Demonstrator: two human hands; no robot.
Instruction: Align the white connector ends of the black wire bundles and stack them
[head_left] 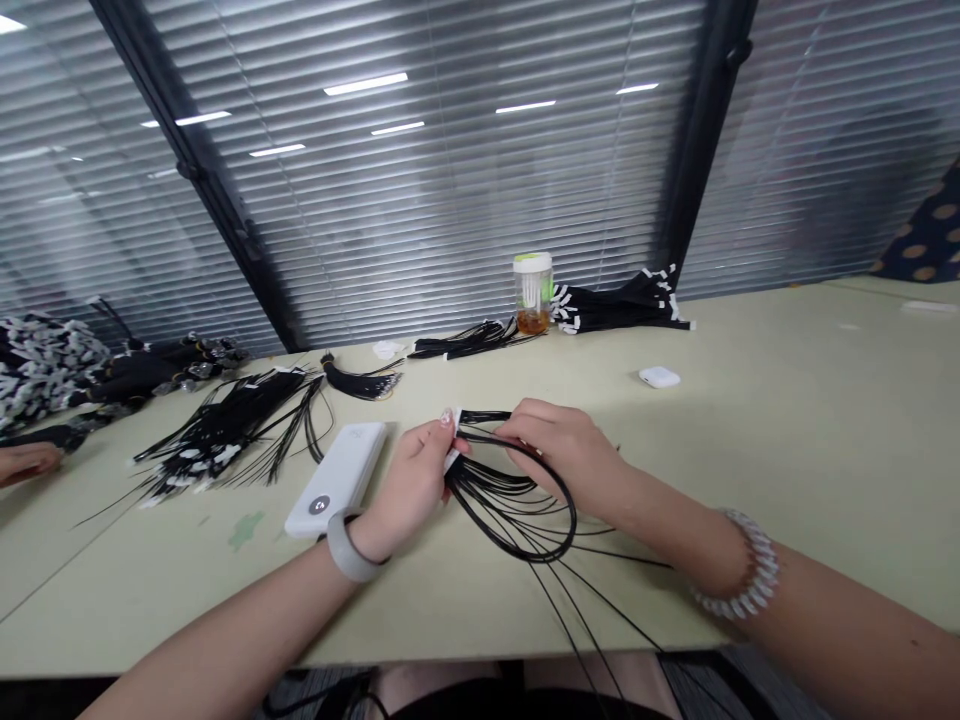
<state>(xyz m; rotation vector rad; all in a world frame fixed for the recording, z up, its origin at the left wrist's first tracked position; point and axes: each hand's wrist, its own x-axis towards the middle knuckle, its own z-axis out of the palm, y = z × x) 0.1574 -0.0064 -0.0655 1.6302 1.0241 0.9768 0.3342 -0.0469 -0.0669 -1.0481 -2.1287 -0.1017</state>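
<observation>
My left hand point(420, 470) is closed on a white connector point(453, 440) with many thin black wires running out of its right side. The black wires point(517, 515) form a loop and fan out, and several long ends hang over the table's front edge. My right hand point(559, 450) is closed round some of these wires, a little right of the connector. Its fingertips are partly hidden behind the wires and the hand itself. A white power bank point(337, 480) lies just left of my left hand.
Bundles of black cables point(232, 420) lie at the left, with another point(622, 300) at the back right. A lidded jar point(533, 295) holds some amber liquid. A white earbud case point(659, 377) lies at the right. Another person's hand point(30, 463) shows at the far left.
</observation>
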